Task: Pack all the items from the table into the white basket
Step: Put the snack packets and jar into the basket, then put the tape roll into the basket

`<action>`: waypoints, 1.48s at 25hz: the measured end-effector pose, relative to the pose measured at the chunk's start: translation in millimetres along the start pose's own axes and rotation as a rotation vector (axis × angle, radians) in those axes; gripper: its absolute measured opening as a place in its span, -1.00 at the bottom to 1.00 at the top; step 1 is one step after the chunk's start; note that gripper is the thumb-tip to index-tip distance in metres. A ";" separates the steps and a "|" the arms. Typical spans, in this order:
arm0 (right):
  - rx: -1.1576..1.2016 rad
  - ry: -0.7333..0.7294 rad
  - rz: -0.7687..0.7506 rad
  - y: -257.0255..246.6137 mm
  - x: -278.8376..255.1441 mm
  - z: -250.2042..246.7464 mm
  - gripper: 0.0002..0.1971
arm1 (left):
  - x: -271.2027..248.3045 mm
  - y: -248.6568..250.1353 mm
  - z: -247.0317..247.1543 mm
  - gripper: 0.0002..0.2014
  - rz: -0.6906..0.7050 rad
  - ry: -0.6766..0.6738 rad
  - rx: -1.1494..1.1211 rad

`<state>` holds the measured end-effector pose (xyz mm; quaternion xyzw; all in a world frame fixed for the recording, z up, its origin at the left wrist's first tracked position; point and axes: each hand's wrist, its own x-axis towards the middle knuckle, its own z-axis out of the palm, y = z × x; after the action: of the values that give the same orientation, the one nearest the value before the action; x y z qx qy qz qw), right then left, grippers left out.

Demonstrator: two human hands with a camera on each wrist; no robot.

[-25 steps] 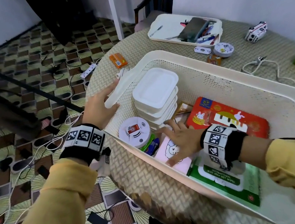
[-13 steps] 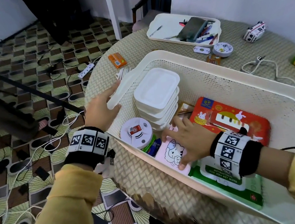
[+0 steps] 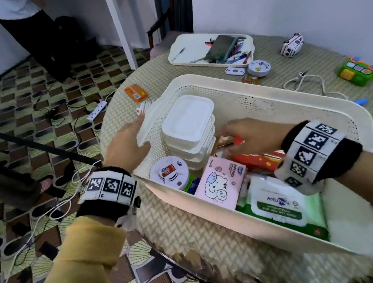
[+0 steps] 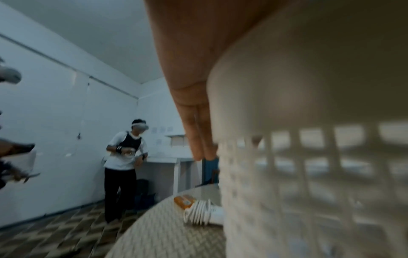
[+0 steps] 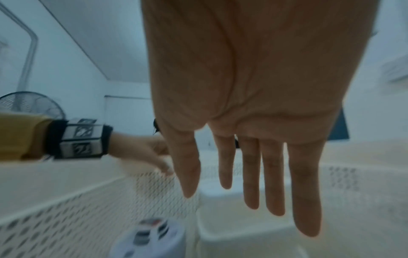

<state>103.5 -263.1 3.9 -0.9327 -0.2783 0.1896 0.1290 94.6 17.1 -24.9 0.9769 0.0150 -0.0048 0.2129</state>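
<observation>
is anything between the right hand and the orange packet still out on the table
Yes. The right hand is inside the white basket; the stack of white containers and the basket's far-left wall lie between it and the orange packet. It would probably need to lift over the rim.

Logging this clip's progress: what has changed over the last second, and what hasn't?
The right hand lifted off the pink cartoon tissue pack and now hovers open by the stacked white lidded containers. The left hand still holds the white perforated plastic basket rim; contents unmoved.

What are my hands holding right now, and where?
Left hand grips the white basket by its left-end rim. Right hand holds nothing, fingers straight inside it.
</observation>
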 end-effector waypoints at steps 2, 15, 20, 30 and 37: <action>0.043 0.101 0.055 4.7 -22.0 -23.6 -0.65 | -3.7 19.9 -15.3 -0.40 0.053 0.007 0.075; 0.397 0.852 0.399 72.1 -256.5 -26.7 -0.78 | -95.6 301.7 14.4 -0.69 0.739 -0.068 -0.168; 0.516 0.910 0.622 131.1 -365.8 59.1 -0.79 | -178.3 394.1 96.1 -0.72 0.897 -0.204 -0.310; 0.788 0.591 0.967 170.4 -490.7 210.7 -0.82 | -263.2 445.1 271.5 -0.72 0.793 -0.681 -0.122; 0.877 0.497 0.986 214.1 -502.9 238.3 -0.86 | -251.1 459.3 328.5 -0.72 0.716 -0.675 -0.134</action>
<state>-286.1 -690.5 -141.7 -0.8278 0.3165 0.1020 0.4518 -142.9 -543.9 -128.6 0.8488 -0.3911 -0.2462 0.2567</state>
